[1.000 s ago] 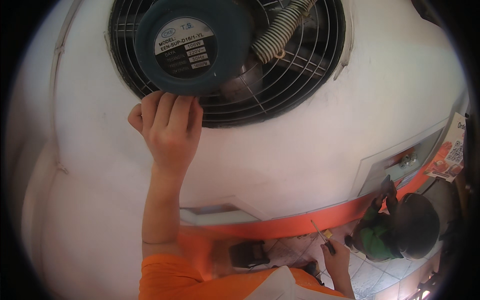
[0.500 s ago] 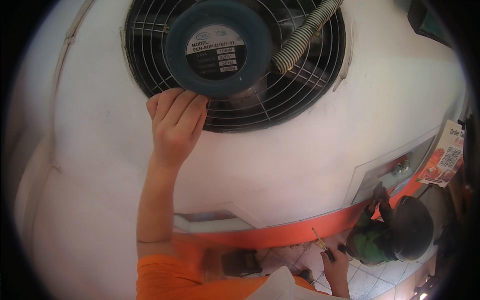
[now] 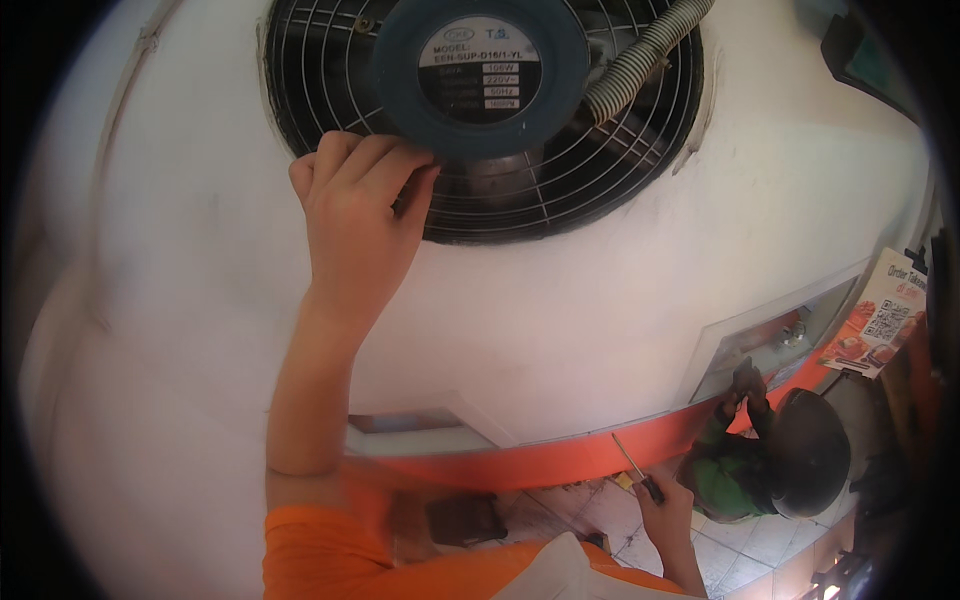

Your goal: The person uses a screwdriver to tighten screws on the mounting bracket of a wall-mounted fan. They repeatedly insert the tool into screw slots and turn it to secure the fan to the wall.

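Observation:
A wall-mounted exhaust fan (image 3: 503,211) with a dark wire grille fills the upper part of the view. At its centre is a round blue-grey motor (image 3: 570,75) with a label. My left hand (image 3: 362,215) is raised against the grille's lower left, just below the motor. Its fingers are curled and the thumb and forefinger come together at the wires; what they pinch is too small or hidden to name. Down at the lower right, my right hand (image 3: 668,512) is closed round the dark handle of a screwdriver (image 3: 629,457), whose thin shaft points up and left, away from the fan.
A ribbed flexible conduit (image 3: 650,58) crosses the grille at the upper right. Below, a person in a dark helmet (image 3: 812,455) and green clothing stands near a wall opening (image 3: 765,340). A printed sign (image 3: 872,315) hangs at the right. A dark stool (image 3: 465,518) stands on the tiled floor.
The fan sits a little higher and further right in the view. My left hand has turned slightly, showing a gap beside the thumb. The screwdriver stays in my right hand.

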Demonstrator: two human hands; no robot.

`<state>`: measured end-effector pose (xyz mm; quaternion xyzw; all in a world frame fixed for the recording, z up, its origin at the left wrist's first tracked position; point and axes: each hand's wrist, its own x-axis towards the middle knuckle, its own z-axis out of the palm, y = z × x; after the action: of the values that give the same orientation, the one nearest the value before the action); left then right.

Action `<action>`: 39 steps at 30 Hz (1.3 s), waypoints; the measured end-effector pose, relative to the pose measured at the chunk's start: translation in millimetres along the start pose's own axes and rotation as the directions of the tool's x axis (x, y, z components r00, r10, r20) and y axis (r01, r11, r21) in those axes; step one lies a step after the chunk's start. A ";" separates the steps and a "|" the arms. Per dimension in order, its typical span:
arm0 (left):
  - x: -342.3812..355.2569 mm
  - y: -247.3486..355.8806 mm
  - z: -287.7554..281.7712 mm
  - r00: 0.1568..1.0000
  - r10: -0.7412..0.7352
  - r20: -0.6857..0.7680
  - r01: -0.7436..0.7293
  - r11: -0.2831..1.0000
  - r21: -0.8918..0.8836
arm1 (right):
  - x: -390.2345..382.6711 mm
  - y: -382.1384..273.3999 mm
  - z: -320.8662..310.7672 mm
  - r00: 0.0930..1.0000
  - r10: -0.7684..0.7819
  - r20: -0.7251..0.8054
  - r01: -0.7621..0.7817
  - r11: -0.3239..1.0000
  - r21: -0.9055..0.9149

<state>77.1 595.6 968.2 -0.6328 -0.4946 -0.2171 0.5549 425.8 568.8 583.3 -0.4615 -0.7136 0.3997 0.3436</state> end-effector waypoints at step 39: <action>-45.1 -5.7 57.6 0.864 -0.231 -0.448 0.088 0.944 -0.317 | 110.9 -344.7 -19.1 0.712 -0.638 -0.294 0.489 0.750 -0.445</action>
<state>37.6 630.5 917.1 -0.5890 -0.3562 -0.4817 0.5424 272.4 589.3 911.2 -0.3448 -0.7843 0.0343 0.5145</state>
